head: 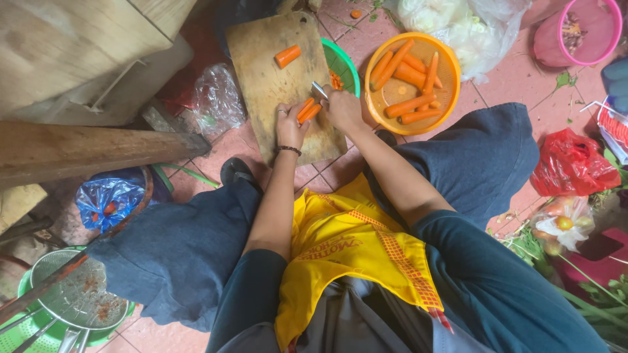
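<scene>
Your left hand [290,125] is curled down over two peeled orange carrot lengths [309,110], pinning them side by side on the worn rectangular wooden cutting board [261,78] in the upper middle of the frame. Your right hand [341,108] is closed around a small steel-bladed knife [319,89], whose blade shows just above the carrot ends.

Your left fingertips sit very close to the blade. I judge the main risk to be the round carrot lengths rolling under pressure, which would carry the edge toward those fingers. The board lies on the tiled floor between your knees, and it could shift if you push hard.

A loose carrot stub [288,55] lies near the top of the board. The green plastic basket [341,64] with cut pieces is half tucked under the board's right edge, so pieces swept that way could miss it. The round orange plastic colander [447,62] of whole carrots sits just right of your knife hand; an elbow swing could knock it.
</scene>
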